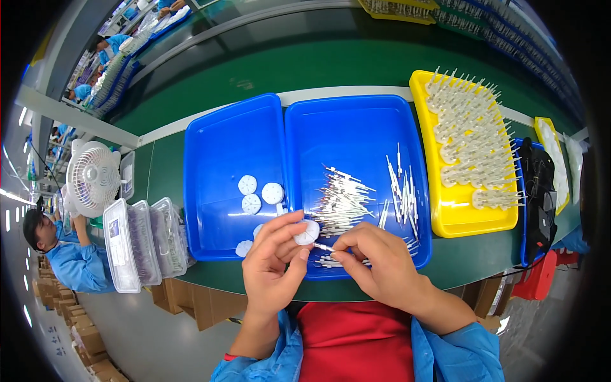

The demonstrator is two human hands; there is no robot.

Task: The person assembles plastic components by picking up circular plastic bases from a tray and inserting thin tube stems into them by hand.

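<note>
My left hand (272, 264) holds a small white round disc (308, 233) between thumb and fingers, over the front of the blue trays. A thin white stick-like part (323, 247) is pinched in my right hand (385, 262), its tip at the disc's lower edge. Whether the tip sits inside the disc I cannot tell. More white ribbed discs (247, 184) lie in the left blue tray (213, 137), some partly hidden by my left hand. Many similar thin sticks (344, 200) are piled in the right blue tray (350, 124).
At right, a yellow tray (468, 226) holds rows of discs with sticks (471, 137) standing out. Beyond it lies a black cabled device (541, 197). Lidded clear plastic boxes (141, 245) and a white fan (92, 178) stand left, near a person in blue (76, 264).
</note>
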